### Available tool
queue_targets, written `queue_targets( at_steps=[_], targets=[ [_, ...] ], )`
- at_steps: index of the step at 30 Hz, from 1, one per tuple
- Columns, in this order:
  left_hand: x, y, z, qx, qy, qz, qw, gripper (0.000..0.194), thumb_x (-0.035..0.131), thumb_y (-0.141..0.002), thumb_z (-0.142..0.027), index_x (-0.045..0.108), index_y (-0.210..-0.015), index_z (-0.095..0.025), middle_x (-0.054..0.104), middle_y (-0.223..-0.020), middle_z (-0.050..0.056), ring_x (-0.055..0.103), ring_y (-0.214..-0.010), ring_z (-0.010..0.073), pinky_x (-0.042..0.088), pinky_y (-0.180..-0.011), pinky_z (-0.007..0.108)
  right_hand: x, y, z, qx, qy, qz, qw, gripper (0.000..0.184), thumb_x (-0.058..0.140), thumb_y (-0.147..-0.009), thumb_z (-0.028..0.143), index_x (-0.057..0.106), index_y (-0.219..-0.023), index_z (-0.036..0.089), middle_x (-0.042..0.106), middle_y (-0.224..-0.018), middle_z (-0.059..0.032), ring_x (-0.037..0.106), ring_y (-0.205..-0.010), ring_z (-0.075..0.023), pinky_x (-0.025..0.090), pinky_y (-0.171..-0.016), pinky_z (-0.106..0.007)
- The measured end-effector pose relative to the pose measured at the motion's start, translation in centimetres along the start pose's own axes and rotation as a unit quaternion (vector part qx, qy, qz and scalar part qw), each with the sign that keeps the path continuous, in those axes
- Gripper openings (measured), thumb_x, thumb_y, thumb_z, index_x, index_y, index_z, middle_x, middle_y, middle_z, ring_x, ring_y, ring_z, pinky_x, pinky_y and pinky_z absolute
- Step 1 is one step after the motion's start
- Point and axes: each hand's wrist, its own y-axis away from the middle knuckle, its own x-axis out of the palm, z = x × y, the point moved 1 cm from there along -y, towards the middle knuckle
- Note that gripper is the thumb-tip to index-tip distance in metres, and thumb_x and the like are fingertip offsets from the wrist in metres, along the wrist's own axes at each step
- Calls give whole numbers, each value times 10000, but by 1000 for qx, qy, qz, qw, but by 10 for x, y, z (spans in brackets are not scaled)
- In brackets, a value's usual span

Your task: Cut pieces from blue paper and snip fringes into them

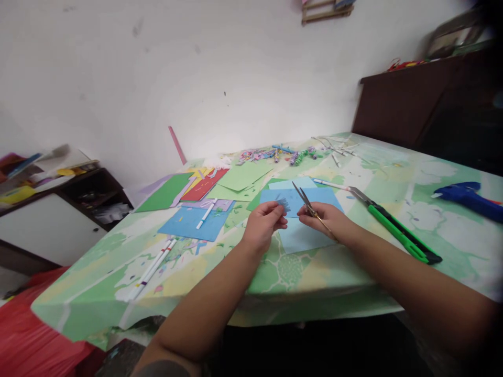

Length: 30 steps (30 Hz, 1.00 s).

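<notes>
The cloth-covered worktop [294, 280] leaves open room between its near edge and the left hand [262, 222] and right hand [330, 219]; a green cutter [398, 231] borders the right forearm. The left hand pinches a small, dark, finely fringed paper strip [284, 203]; the right grips scissors [305, 200], blades slightly parted, just beside it.

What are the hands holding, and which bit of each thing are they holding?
The left hand pinches a small fringed piece of paper by its edge. The right hand holds the scissors at the handle end.
</notes>
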Motion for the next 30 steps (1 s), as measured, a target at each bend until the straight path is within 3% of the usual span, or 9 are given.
queue_targets(
  at_steps=[7,14,20,25,30],
  targets=[
    [-1,-1,-1,19,10,-35,999,238,664,-574,-187,543,-767,-118,536,-575,-26,538,-514,74,455,-555,241,-4,-1,-4,21,82,-31,996,272,470,-699,470,518,-685,203,521,-629,10,473,-614,-147,361,-582,-274],
    [-3,0,-5,42,-13,-35,998,165,602,-603,-181,558,-751,-122,533,-570,-25,519,-525,69,440,-567,233,-2,-2,-13,9,185,50,981,333,452,-695,531,532,-710,208,519,-614,2,473,-590,-154,328,-530,-269],
    [-7,1,-5,132,-147,-45,979,158,525,-685,-191,463,-828,-166,509,-639,-38,515,-522,65,420,-541,218,-5,-2,-15,27,191,78,978,360,437,-701,559,533,-707,212,541,-639,-9,493,-603,-168,333,-527,-276],
    [-7,6,-2,196,-255,-55,945,175,501,-728,-215,328,-722,-197,523,-697,-35,549,-575,80,414,-584,229,-4,1,-12,13,155,116,981,372,470,-673,572,557,-706,212,558,-631,-13,499,-595,-171,329,-517,-278],
    [-7,8,-4,220,-258,-64,939,201,486,-740,-212,287,-709,-207,509,-719,-33,560,-596,85,425,-607,235,-2,3,-10,1,133,119,984,396,478,-662,588,577,-721,210,566,-628,-20,492,-584,-170,320,-504,-277]
  ],
)
